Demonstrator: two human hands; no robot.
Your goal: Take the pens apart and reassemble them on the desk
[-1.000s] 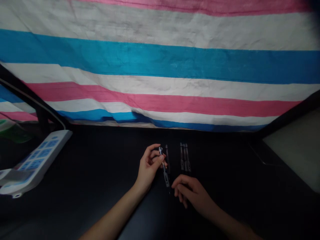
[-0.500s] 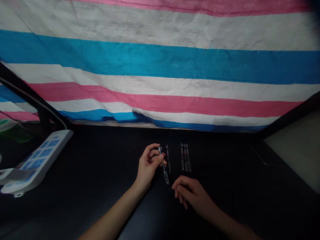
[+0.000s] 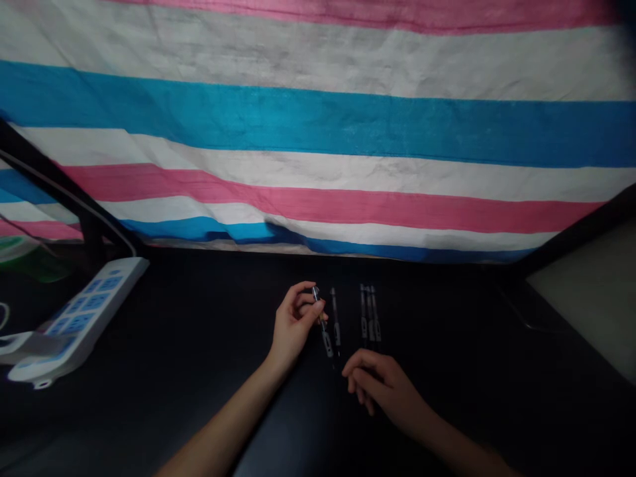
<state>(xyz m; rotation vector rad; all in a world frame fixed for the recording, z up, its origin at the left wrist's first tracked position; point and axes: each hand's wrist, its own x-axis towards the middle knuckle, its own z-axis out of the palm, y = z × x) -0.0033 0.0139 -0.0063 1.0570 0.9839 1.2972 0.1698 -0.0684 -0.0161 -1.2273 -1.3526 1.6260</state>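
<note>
A striped cloth (image 3: 318, 119) hangs beyond the far edge of the black table (image 3: 199, 311). Working remotely, I read left to right. A power strip (image 3: 92, 310) lies toward the table's far-left corner. My left hand (image 3: 292, 324) clamps the held pen (image 3: 326, 343) near its upper end, short of the far edge's middle. I judge it light, stiff and slick; grip the grey section near the tip. A second pen (image 3: 337, 331) lies just beside it, then three pens (image 3: 370, 324). My right hand (image 3: 377, 377), fingers loosely curled and apart, holds nothing visible.
</note>
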